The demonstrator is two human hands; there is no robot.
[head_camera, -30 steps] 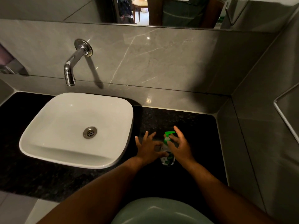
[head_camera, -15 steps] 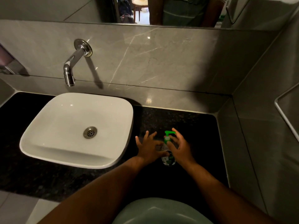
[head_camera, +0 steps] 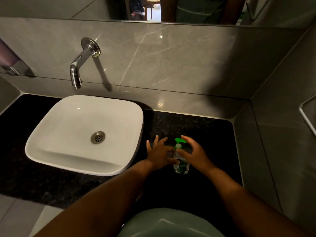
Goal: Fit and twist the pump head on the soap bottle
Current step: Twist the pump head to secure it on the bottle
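Both bare forearms reach forward from the near edge of the tabletop [head_camera: 213, 129], converging over its right half. The left grip [head_camera: 159, 154] pinches the soap bottle [head_camera: 181, 167] between thumb and forefinger, its other fingers fanned out straight. The right grip [head_camera: 194, 153] curls round the pump head [head_camera: 178, 141], thumb below, forefinger arched above.

Clear soap bottle [head_camera: 181, 165] upright, green pump head [head_camera: 179, 141] seemingly seated

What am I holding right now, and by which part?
The left hand pinches the soap bottle by its upper body; the right hand curls round the pump head at its collar.
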